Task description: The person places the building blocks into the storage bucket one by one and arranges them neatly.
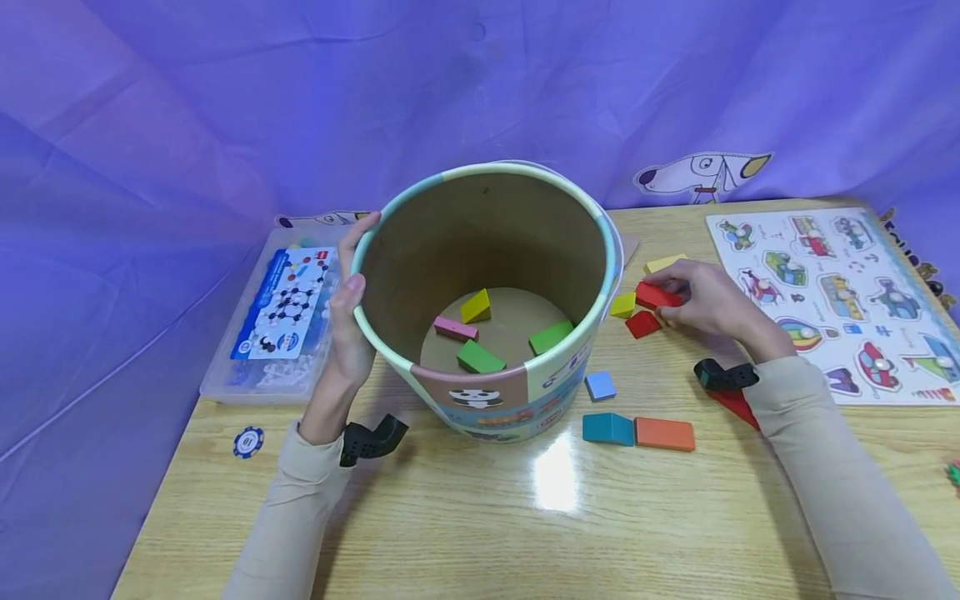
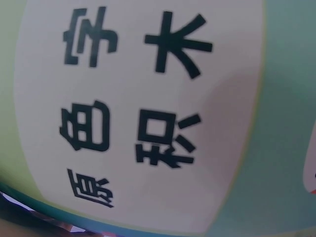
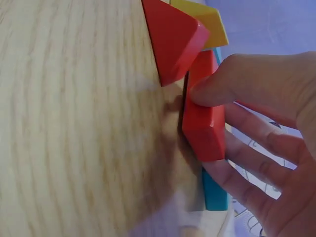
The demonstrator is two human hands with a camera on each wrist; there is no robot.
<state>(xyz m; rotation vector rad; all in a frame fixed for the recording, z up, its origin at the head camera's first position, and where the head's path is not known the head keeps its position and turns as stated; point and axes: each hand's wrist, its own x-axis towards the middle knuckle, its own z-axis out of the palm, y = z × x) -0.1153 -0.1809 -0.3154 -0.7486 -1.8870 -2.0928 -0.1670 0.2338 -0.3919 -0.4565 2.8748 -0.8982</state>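
Observation:
My left hand (image 1: pixel 351 321) grips the left rim of a large round bucket (image 1: pixel 480 379), which has a panda picture on its side. In the left wrist view the printed bucket wall (image 2: pixel 227 118) fills nearly everything. Inside the bucket lie a yellow block (image 1: pixel 476 307), a pink block (image 1: pixel 456 328) and two green blocks (image 1: pixel 480 357). At the right, my right hand (image 1: pixel 705 300) pinches a red rectangular block (image 3: pixel 202 116) between thumb and fingers, low over the table. Beside it sit a red triangular block (image 3: pixel 175 42) and a yellow block (image 3: pixel 205 22).
A blue block (image 1: pixel 600 386), a teal block (image 1: pixel 608 428) and an orange block (image 1: pixel 664 434) lie right of the bucket. A picture puzzle board (image 1: pixel 847 250) is at the far right. A clear plastic case (image 1: pixel 277 308) and a poker chip (image 1: pixel 248 442) are on the left.

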